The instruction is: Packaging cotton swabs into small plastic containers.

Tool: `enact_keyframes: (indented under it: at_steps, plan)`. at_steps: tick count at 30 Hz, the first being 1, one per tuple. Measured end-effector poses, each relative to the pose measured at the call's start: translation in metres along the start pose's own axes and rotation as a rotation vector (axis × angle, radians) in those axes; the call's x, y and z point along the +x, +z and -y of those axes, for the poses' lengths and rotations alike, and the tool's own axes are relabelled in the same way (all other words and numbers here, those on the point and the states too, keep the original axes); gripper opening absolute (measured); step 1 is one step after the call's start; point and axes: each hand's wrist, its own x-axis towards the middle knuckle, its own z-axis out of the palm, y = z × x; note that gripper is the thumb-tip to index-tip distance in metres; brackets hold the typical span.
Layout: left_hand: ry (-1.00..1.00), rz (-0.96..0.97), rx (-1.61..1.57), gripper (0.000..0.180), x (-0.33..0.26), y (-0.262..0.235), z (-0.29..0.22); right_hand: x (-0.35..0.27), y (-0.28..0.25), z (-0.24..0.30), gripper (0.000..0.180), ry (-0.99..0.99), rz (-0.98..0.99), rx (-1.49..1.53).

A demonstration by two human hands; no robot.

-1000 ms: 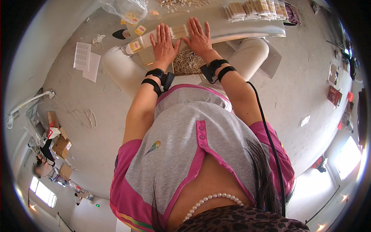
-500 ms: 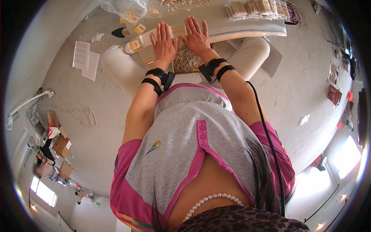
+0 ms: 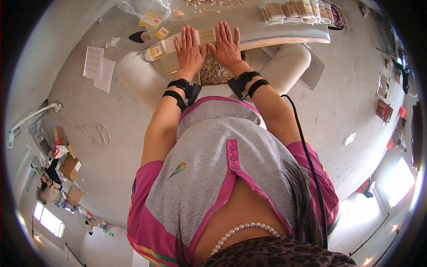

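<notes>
My left hand [image 3: 190, 51] lies palm down with its fingers stretched out, at the near edge of the table [image 3: 262, 31]. Beside it my right hand [image 3: 226, 48] rests flat as well, fingers extended and thumb pointing toward the left one. Between and under them runs a row of thin wooden cotton swabs [image 3: 206, 36], laid side by side. Left of my left hand is a clear plastic packet [image 3: 156, 50] with a yellow and white label and swabs inside. What lies beneath my palms is hidden.
Several filled swab packets [image 3: 296, 11] are stacked at the table's far right. Loose swabs [image 3: 213, 4] lie at the far edge. A yellow card [image 3: 162, 33] and a clear plastic bag [image 3: 149, 9] sit at far left. Below the table, a box of swabs [image 3: 215, 72] stands between my legs.
My right hand has shifted and turned very slightly, its fingertips a little nearer to me. The left hand stays nearly still, and the packets have not moved.
</notes>
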Motion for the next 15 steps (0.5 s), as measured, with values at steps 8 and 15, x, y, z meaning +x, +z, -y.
enact_keyframes:
  at_steps: [8, 15]
  plan:
    - [-0.001, -0.006, -0.017, 0.083, 0.0, -0.001, 0.0, 0.0, 0.001, -0.008, 0.075, -0.027, -0.07, 0.218]
    - [-0.008, 0.005, -0.011, 0.082, 0.001, -0.004, 0.001, 0.005, -0.001, -0.011, 0.077, -0.045, -0.059, 0.186]
